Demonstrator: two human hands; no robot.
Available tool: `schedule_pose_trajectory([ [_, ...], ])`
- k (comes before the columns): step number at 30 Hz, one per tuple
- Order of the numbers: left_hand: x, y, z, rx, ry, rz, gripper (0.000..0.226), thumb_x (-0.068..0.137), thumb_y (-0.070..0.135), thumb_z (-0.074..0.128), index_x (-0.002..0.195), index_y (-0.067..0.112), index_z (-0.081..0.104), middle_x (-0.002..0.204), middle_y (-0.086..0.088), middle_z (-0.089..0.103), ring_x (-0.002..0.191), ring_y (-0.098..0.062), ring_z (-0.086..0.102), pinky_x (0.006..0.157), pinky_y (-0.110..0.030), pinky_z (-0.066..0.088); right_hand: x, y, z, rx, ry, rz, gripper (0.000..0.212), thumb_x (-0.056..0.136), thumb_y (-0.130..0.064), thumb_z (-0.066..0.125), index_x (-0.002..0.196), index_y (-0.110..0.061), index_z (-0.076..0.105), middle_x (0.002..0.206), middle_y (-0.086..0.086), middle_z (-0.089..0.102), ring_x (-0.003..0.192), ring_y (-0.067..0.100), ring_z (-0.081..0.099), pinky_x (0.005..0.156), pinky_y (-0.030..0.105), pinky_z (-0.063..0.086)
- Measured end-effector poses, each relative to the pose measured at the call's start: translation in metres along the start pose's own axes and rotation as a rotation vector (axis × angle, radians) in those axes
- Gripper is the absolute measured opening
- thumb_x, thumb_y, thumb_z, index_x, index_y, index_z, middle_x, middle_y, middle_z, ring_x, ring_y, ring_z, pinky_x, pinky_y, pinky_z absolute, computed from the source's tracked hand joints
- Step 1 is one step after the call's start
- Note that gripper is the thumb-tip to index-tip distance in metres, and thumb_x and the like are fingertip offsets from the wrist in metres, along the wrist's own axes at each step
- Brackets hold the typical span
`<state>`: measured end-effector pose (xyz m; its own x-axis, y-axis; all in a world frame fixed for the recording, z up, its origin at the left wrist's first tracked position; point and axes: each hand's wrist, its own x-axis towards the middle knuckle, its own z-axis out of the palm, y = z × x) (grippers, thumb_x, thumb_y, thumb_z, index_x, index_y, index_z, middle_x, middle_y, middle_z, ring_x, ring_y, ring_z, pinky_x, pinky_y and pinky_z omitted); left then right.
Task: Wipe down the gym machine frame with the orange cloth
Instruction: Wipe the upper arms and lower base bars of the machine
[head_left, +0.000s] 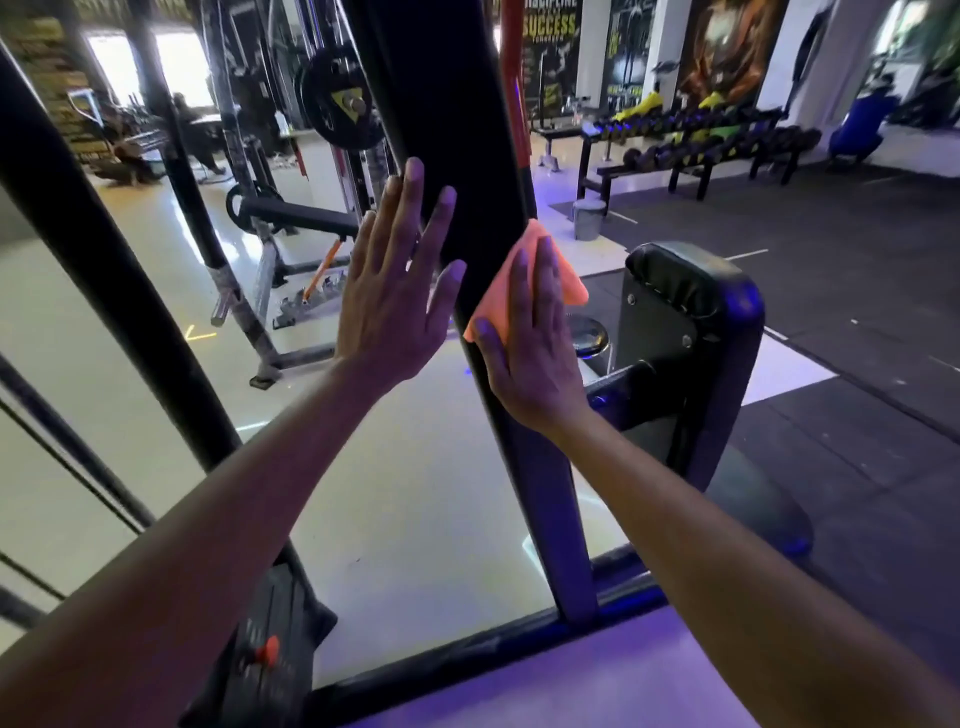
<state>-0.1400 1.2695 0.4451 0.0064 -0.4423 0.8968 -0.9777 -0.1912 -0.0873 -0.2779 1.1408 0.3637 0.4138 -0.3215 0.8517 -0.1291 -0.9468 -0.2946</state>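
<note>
While my right hand (530, 343) pins the soft, limp cloth (519, 280) flat to the post (467, 171), fingers straight, holding by pressure; left hand (395, 280) open, steadying.

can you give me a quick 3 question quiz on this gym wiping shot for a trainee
1. True or false: the orange cloth lies on the floor.
2. Which hand presses the cloth to the black upright post? A left B right
3. Fill in: the left hand lies flat and ___ against the post.

Key: 1 false, it is under the right hand; 2 B; 3 open.
</note>
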Motion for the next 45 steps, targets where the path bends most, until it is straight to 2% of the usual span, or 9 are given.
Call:
schedule_pose_trajectory([
  [5,-0.046,0.006,0.033,0.006,0.030,0.038,0.059,0.118,0.032,0.044,0.171,0.012,0.030,0.179,-0.023,0.016,0.168,-0.034,0.014,0.135,-0.055,0.019,-0.092,0.050,0.026,-0.132,-0.045,-0.081,0.083,0.114,-0.034,0.061,0.172,0.000,0.013,0.181,0.028,-0.002,0.169,0.049,-0.002,0.131,0.070,0.018],
  [12,-0.071,0.009,0.059,0.073,0.151,0.096,0.057,0.119,0.034,0.041,0.172,0.017,0.029,0.180,-0.019,0.016,0.168,-0.036,0.013,0.134,-0.056,0.017,-0.058,0.049,0.029,-0.137,0.094,-0.188,0.078,0.116,-0.040,0.053,0.173,0.000,0.019,0.182,0.026,0.002,0.170,0.046,-0.003,0.134,0.067,0.012],
  [16,-0.091,0.012,0.071,0.149,0.122,0.235,0.057,0.119,0.036,0.039,0.172,0.019,0.028,0.182,-0.009,0.017,0.168,-0.037,0.010,0.137,-0.049,0.006,-0.145,0.078,0.056,-0.251,0.057,-0.225,0.077,0.114,-0.037,0.058,0.172,0.001,0.023,0.182,0.026,0.007,0.167,0.053,-0.004,0.131,0.070,0.016],
  [21,-0.133,0.011,0.094,0.222,0.094,0.389,0.056,0.119,0.034,0.039,0.171,0.017,0.031,0.181,-0.007,0.020,0.168,-0.035,0.012,0.135,-0.056,0.015,-0.132,0.092,0.051,-0.358,0.097,-0.310,0.073,0.117,-0.043,0.050,0.175,-0.010,0.020,0.184,0.015,0.002,0.170,0.044,-0.005,0.136,0.064,0.007],
  [28,-0.169,0.024,0.107,0.171,0.077,0.299,0.059,0.118,0.034,0.042,0.172,0.017,0.028,0.182,-0.007,0.015,0.169,-0.029,0.012,0.137,-0.045,0.003,-0.231,0.126,0.075,-0.426,-0.011,-0.225,0.071,0.117,-0.045,0.044,0.176,-0.014,0.018,0.185,0.013,0.002,0.170,0.044,-0.006,0.131,0.072,0.012],
  [34,-0.171,0.027,0.108,0.232,0.091,0.291,0.059,0.118,0.036,0.040,0.173,0.018,0.028,0.182,-0.006,0.015,0.169,-0.029,0.010,0.137,-0.049,0.005,-0.191,0.114,0.063,-0.386,0.049,-0.141,0.070,0.118,-0.045,0.036,0.177,-0.017,0.013,0.185,0.010,-0.007,0.170,0.038,-0.012,0.135,0.066,0.002],
  [38,-0.184,0.039,0.123,0.300,0.004,0.413,0.059,0.118,0.040,0.036,0.173,0.019,0.028,0.182,-0.004,0.015,0.169,-0.031,0.006,0.136,-0.054,0.008,-0.244,0.140,0.074,-0.444,-0.034,-0.229,0.068,0.118,-0.044,0.042,0.176,-0.016,0.020,0.185,0.011,0.004,0.170,0.042,-0.002,0.133,0.068,0.012],
  [41,-0.191,0.051,0.133,0.325,-0.026,0.421,0.062,0.117,0.043,0.035,0.173,0.017,0.024,0.183,-0.003,0.012,0.170,-0.030,0.006,0.137,-0.053,0.008,-0.218,0.174,0.037,-0.518,0.005,-0.214,0.068,0.118,-0.044,0.041,0.177,-0.018,0.018,0.185,0.007,0.004,0.171,0.038,0.000,0.133,0.065,0.016],
  [45,-0.194,0.069,0.143,0.340,-0.032,0.393,0.065,0.116,0.042,0.035,0.174,0.014,0.022,0.183,-0.004,0.010,0.169,-0.029,0.009,0.137,-0.053,0.006,-0.192,0.177,0.016,-0.442,0.089,-0.032,0.070,0.119,-0.035,0.041,0.177,-0.014,0.008,0.185,0.009,-0.009,0.171,0.032,-0.009,0.139,0.052,0.002],
])
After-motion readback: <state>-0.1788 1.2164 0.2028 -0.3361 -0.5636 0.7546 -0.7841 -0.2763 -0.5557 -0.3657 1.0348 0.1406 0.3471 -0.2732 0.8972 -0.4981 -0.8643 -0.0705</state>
